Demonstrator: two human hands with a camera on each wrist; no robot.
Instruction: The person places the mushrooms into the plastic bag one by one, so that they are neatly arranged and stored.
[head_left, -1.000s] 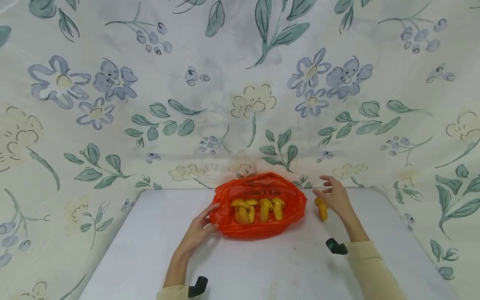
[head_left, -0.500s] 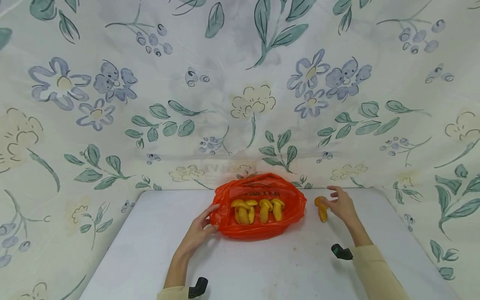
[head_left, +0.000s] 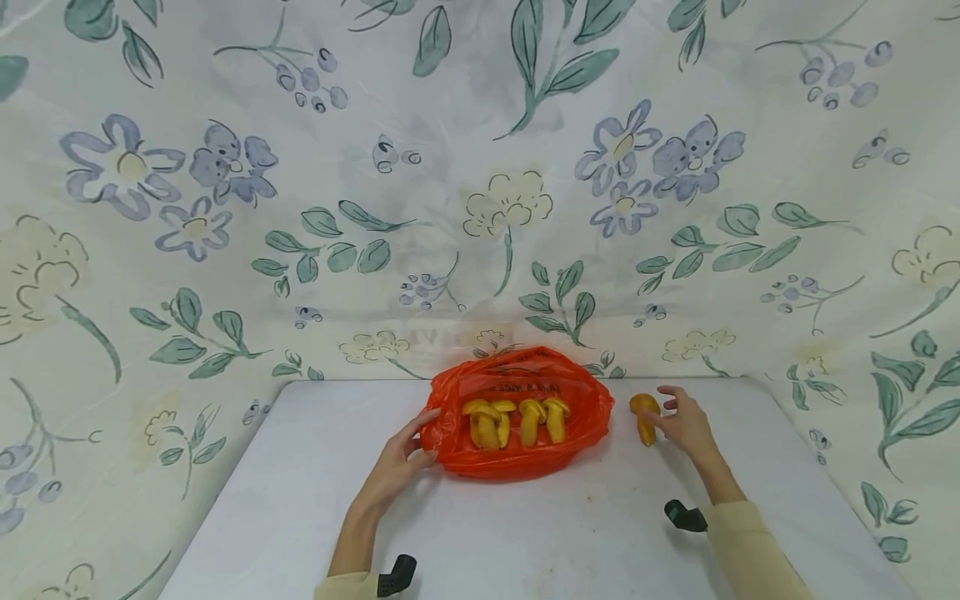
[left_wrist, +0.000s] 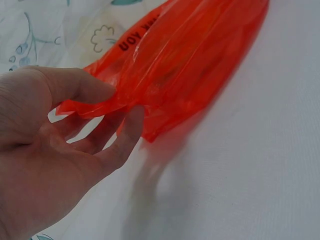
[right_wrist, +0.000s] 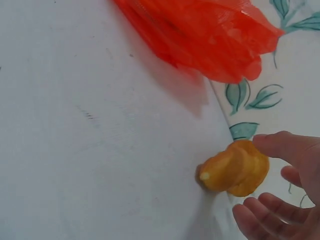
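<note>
A crumpled red plastic bag point(head_left: 517, 464) lies with its mouth open toward me, several yellow mushrooms point(head_left: 487, 429) showing inside it. My left hand point(head_left: 401, 467) pinches the bag's left end between thumb and fingers, also seen up close in the left wrist view. To the bag's right, a single yellow mushroom point(right_wrist: 225, 170) lies on the table, cap toward the back. My right hand point(head_left: 686, 423) is at its right side with fingers spread. In the right wrist view, the thumb overlaps the cap's edge while the other fingers stay apart from it; contact is unclear.
A white table point(head_left: 525, 533) with small dark marks bears everything. Behind it hangs a floral-patterned cloth point(head_left: 450, 167) that meets the table's back edge. Black wrist cameras point(head_left: 684, 517) extend inward from both sleeves.
My right hand has come down and slightly right from above the loose mushroom to beside it. The left hand and the bag have stayed in place.
</note>
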